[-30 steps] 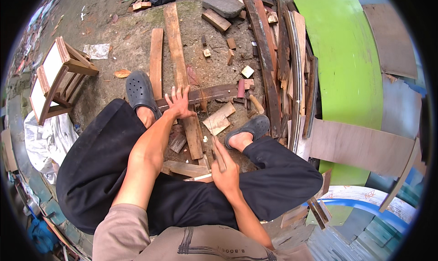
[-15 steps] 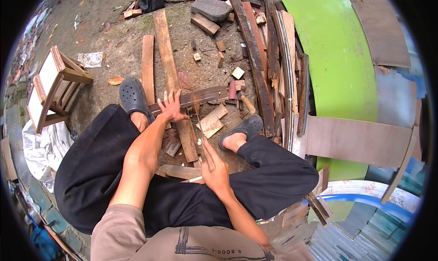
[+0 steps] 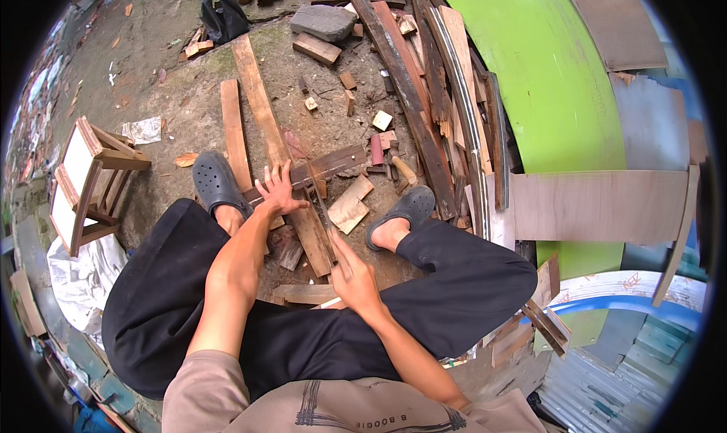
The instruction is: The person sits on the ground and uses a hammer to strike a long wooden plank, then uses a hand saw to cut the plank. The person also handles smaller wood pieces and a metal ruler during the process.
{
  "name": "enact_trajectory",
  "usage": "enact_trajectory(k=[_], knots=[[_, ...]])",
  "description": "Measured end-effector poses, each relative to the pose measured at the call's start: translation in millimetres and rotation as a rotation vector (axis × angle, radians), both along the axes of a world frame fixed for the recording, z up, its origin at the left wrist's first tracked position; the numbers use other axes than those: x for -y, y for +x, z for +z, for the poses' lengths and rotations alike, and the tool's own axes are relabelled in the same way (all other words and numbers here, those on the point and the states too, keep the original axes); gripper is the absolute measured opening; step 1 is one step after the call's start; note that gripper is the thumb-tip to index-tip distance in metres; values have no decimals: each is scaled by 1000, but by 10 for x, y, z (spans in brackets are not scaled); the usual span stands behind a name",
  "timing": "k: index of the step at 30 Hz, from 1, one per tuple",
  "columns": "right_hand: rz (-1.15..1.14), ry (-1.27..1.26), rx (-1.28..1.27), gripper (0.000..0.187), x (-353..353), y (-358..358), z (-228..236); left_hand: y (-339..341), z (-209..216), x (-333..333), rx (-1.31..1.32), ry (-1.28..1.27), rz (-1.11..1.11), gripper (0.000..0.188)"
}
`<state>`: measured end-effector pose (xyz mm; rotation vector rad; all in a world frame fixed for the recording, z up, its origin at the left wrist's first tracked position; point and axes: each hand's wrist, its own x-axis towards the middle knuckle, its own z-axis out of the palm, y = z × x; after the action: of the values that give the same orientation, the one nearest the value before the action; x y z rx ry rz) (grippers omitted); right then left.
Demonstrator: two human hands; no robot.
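Note:
My left hand [image 3: 280,193] lies with spread fingers on a long light-brown plank [image 3: 260,103], pressing where it crosses a dark plank [image 3: 341,162]. The light plank runs away from me, its near end between my feet. In my closed right hand [image 3: 356,283] is a handsaw [image 3: 319,203], its thin blade seen nearly edge-on and pointing away beside the light plank. Motion blurs the blade and the fingers, and the hand hides most of the handle. Whether the teeth touch the wood I cannot tell.
My feet in grey clogs [image 3: 215,181] flank the planks. A pale wood offcut [image 3: 349,204] and a wooden-handled tool [image 3: 404,171] lie by the right foot. Stacked boards [image 3: 409,92] and a green panel [image 3: 545,77] are at right; a small wooden stool-like frame [image 3: 98,175] stands left.
The whole view has shifted and turned slightly. The saw blade shows at a different angle, reaching farther up and left. My left hand stays on the light plank.

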<state>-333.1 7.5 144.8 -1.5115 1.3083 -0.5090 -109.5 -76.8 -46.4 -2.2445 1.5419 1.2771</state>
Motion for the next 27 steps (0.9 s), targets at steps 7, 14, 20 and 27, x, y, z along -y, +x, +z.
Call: enact_trajectory(k=[7, 14, 20, 27], knots=[[-7, -20, 9, 60, 90, -7, -71, -4, 5, -27, 4, 14, -22, 137], [-59, 32, 67, 62, 353, 120, -392, -13, 58, 113, 30, -15, -22, 136], [-68, 58, -1, 61, -205, -290, 400, 6, 6, 32, 20, 9, -22, 136], [-91, 14, 43, 61, 679, 324, -671, -10, -28, 109, 17, -72, -16, 136]])
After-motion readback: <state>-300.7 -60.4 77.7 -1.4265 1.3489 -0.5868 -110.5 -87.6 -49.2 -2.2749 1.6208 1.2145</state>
